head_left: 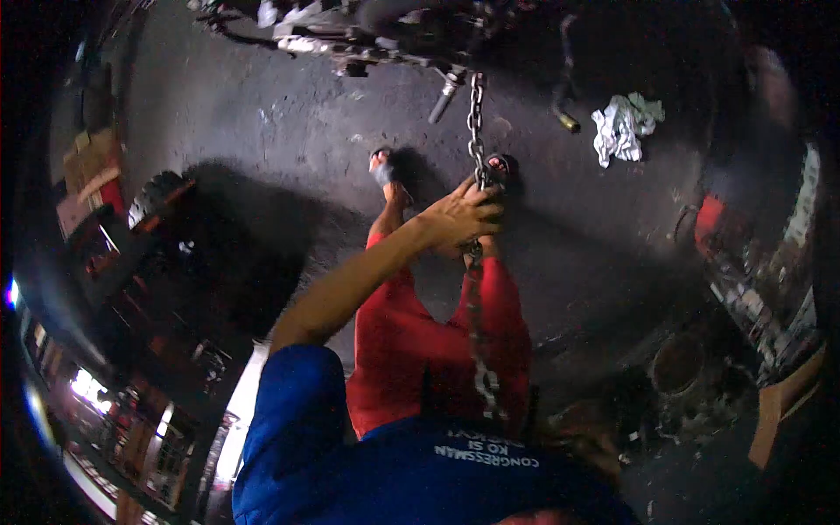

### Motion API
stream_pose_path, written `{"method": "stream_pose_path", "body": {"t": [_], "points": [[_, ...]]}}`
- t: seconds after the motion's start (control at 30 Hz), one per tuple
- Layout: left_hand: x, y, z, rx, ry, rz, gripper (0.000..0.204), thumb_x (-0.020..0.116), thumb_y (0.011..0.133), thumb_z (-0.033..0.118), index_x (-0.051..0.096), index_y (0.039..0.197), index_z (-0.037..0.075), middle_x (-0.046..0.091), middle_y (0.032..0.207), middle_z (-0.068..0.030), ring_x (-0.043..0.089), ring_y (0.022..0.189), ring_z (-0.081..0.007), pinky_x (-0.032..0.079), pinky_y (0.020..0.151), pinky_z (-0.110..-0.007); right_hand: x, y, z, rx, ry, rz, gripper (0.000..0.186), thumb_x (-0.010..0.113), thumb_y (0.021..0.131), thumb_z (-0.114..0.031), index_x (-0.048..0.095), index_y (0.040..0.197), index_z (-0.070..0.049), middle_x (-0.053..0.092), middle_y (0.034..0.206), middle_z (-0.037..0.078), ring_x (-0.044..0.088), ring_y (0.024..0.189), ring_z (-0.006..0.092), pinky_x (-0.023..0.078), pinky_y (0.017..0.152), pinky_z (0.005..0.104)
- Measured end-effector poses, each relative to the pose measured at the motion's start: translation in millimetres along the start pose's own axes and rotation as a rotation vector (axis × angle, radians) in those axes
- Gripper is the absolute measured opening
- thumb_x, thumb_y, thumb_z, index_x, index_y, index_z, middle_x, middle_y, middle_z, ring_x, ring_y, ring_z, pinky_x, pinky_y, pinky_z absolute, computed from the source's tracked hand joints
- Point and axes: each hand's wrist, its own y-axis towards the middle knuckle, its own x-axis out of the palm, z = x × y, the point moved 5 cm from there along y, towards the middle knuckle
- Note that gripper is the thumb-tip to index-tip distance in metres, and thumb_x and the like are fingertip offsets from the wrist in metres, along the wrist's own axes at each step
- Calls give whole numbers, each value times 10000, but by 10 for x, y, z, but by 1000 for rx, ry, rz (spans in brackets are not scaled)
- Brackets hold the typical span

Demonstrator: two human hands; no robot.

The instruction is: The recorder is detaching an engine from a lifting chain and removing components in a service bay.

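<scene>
My left hand is closed around a metal link chain, its fingers wrapped over the links above my right foot. The chain runs from a dark vehicle frame with metal parts at the top of the view, through my hand, and down past my red trousers toward my blue shirt. Below the hand the links look blurred and darker. A metal rod or peg sticks out of the frame beside the chain. My right hand cannot be made out; the area right of my shirt is in deep shadow.
A crumpled pale cloth lies on the dark floor at right, near a dark hose with a brass-coloured end. A knobby wheel and cardboard boxes stand at left. Cluttered parts and a red object line the right side.
</scene>
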Motion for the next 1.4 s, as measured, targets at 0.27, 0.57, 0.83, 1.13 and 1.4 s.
{"method": "stream_pose_path", "body": {"t": [0.27, 0.57, 0.83, 1.13, 1.4], "points": [[-992, -684, 202, -224, -142, 236, 310, 692, 654, 417, 692, 841, 169, 615, 778, -9, 544, 921, -204, 366, 913, -522, -910, 336, 311, 64, 406, 313, 469, 619, 914, -394, 591, 1172, -4, 618, 1057, 104, 594, 934, 229, 468, 845, 349], [-3147, -5, 1943, 393, -112, 397, 212, 681, 646, 315, 691, 671, 104, 666, 686, -69, 656, 717, -286, 522, 685, -452, 692, -428, -685, 129, 496, 244, 444, 500, 949, -511, 603, 1032, -87, 607, 884, 46, 574, 751, 146, 480, 657, 312], [-3219, 743, 1252, 329, -87, 175, 286, 692, 601, 312, 687, 690, 40, 667, 704, -165, 668, 705, -363, 539, 622, -443, 329, -448, -612, 172, 600, 266, 406, 500, 946, -515, 590, 919, -120, 520, 737, 14, 463, 564, 108, 431, 537, 319], [-4265, 1861, 1121, 336, -199, 287, 245, 687, 614, 294, 662, 647, 53, 649, 668, -152, 655, 657, -348, 514, 565, -444, -290, 356, -1556, 171, 697, 257, 469, 488, 935, -550, 603, 1025, -105, 549, 798, 29, 578, 730, 202, 477, 610, 350], [-5447, 1526, 2050, 502, -253, 388, 93, 676, 626, 168, 654, 536, 161, 636, 567, 3, 658, 576, -211, 493, 461, -367, -533, 733, -2555, 95, 900, -26, 469, 497, 944, -516, 596, 1080, -78, 609, 906, 64, 613, 787, 226, 506, 632, 365]]}}
